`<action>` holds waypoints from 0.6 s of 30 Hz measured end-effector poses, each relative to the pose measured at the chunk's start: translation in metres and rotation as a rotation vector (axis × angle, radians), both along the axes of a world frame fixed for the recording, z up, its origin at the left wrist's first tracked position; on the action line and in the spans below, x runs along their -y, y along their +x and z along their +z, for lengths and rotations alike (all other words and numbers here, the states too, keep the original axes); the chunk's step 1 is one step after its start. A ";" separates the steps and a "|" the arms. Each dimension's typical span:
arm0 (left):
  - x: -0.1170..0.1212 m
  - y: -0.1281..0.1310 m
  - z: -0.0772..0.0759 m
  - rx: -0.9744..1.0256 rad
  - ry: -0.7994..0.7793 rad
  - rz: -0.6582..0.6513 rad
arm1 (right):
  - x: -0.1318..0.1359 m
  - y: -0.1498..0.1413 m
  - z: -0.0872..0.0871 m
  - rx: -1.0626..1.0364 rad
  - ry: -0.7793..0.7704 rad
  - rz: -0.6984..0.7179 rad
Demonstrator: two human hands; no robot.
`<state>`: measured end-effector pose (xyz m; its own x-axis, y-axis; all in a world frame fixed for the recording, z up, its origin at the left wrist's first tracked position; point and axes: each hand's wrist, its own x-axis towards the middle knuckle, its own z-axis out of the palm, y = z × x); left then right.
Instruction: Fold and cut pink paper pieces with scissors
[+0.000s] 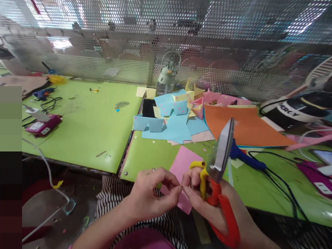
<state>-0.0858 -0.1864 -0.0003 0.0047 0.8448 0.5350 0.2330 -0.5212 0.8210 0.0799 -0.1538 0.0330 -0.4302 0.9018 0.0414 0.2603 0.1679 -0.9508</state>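
Observation:
My right hand [201,204] has scissors [220,155] with red and yellow handles hooked on it, blades pointing up. Its thumb and forefinger pinch together at the tips. My left hand [155,193], a ring on one finger, is closed in a pinch and meets the right fingertips above my lap. Whatever lies between the tips is too small to make out. A pink sheet of paper [185,157] lies behind and beneath the hands, over the table's front edge. Farther back are folded light blue paper pieces [149,123] with pink dots.
An orange sheet [241,124] lies to the right, near a blue glue gun [246,159] with black cords. A clear bottle [166,77] stands by the perforated metal screen [116,52]. Purple power strips [43,126] sit at both sides. A gap [129,138] divides the green tabletops.

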 end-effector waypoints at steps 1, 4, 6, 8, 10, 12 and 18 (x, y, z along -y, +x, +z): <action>0.000 -0.001 0.001 -0.015 0.006 -0.002 | 0.000 0.000 0.000 0.010 0.002 -0.002; 0.000 -0.003 0.001 -0.065 0.018 -0.013 | 0.000 0.002 -0.001 0.064 0.007 0.017; 0.001 -0.003 0.001 -0.083 0.016 -0.021 | 0.001 0.003 -0.003 0.070 0.027 0.030; 0.002 -0.003 -0.001 -0.025 -0.042 -0.050 | 0.003 0.001 -0.005 0.020 0.089 0.007; 0.003 0.000 -0.004 0.120 -0.159 -0.104 | 0.005 -0.004 -0.007 -0.065 0.168 -0.049; 0.004 0.004 -0.010 0.309 -0.286 -0.162 | 0.006 -0.010 -0.008 -0.131 0.233 -0.111; 0.003 0.019 -0.025 0.711 -0.438 -0.213 | 0.009 -0.016 -0.007 -0.065 0.346 -0.200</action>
